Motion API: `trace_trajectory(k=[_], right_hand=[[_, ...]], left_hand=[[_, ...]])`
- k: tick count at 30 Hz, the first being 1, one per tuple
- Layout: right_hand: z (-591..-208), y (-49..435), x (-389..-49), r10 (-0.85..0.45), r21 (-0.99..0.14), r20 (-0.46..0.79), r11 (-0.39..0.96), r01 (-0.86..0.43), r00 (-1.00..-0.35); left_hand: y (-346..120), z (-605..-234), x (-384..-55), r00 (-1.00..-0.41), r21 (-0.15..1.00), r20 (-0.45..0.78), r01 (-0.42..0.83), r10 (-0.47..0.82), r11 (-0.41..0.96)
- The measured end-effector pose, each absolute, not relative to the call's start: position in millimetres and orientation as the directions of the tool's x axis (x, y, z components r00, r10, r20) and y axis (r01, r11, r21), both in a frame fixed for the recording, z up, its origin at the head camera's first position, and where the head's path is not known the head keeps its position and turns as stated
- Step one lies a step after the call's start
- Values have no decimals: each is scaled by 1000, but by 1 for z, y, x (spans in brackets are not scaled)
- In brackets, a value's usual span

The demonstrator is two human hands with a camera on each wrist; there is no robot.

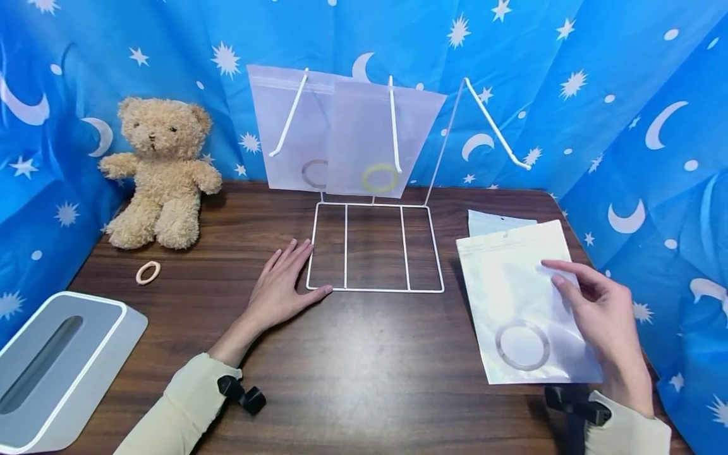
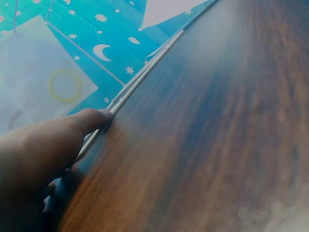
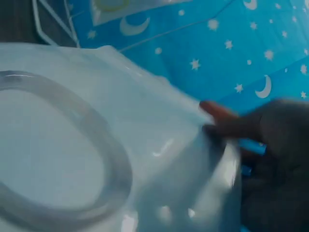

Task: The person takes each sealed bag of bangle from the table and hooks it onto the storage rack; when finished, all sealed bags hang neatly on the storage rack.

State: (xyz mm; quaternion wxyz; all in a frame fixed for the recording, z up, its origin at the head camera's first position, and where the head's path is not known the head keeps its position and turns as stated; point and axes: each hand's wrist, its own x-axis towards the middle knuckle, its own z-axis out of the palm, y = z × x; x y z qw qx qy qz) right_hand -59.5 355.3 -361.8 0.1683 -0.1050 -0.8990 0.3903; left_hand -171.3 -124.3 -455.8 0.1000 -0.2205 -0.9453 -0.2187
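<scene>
My right hand (image 1: pixel 605 309) pinches the right side of a white zip bag (image 1: pixel 512 284) between thumb and fingers. Inside the bag, low down, shows a greyish ring like a bangle (image 1: pixel 522 345), large in the right wrist view too. Behind its top edge lies another pale bag (image 1: pixel 495 222), mostly hidden. With fingers spread, my left hand (image 1: pixel 281 287) rests at the front left corner of a white wire display rack (image 1: pixel 375 291); its thumb touches the base wire. Two zip bags hang on the rack, one with a brownish ring (image 1: pixel 311 174), one with a yellow ring (image 1: pixel 380 179).
The rack's right prong (image 1: pixel 497 126) juts forward. A teddy bear (image 1: pixel 162 170) sits at the back left, with a small light wooden ring (image 1: pixel 148 273) in front of it. A grey-topped tissue box (image 1: pixel 108 354) stands at the near left. Blue star-patterned cloth (image 1: pixel 637 38) surrounds the table.
</scene>
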Motion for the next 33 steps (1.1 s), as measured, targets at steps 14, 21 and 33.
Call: trace_trajectory(k=[14,21,33], right_hand=[[-302,303,-69,258,-718,638,-142,-682,-725],[-303,297,-77,341,-656,641,-223,-722,-688],[-299,291,-80,361,-670,638,-175,-722,-680]], left_hand=[[-125,-459,-170,-883,369,280,460,376,808],[-125,-457,-172,-883,371,281,462,377,806],[-126,-459,-172,-885,368,277,457,374,810]])
